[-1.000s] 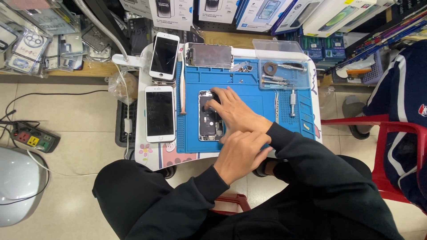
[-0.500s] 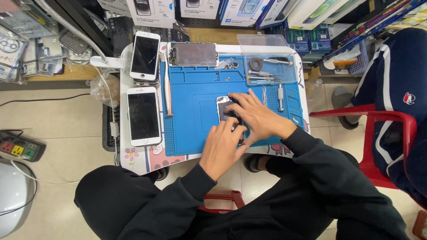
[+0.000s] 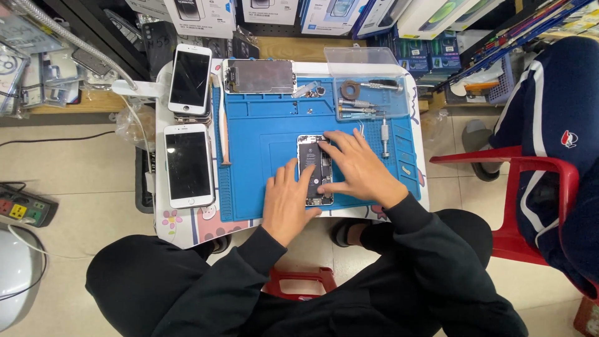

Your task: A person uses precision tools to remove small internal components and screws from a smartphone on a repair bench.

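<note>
An opened phone with its insides showing lies in the middle of a blue work mat on a small white table. My right hand covers its right side, fingers at the top edge and thumb near the bottom. The fingers of my left hand rest on its lower left edge. Both hands touch the phone. A detached screen panel lies face down at the mat's far edge.
Two white phones lie left of the mat, with a thin pry tool beside them. Screwdrivers and a tape roll sit far right. A red chair with a seated person stands at the right. A power strip lies on the floor.
The opened phone has slid from the mat's left part to its middle. Both hands went with it, and my left hand now rests on the phone.
</note>
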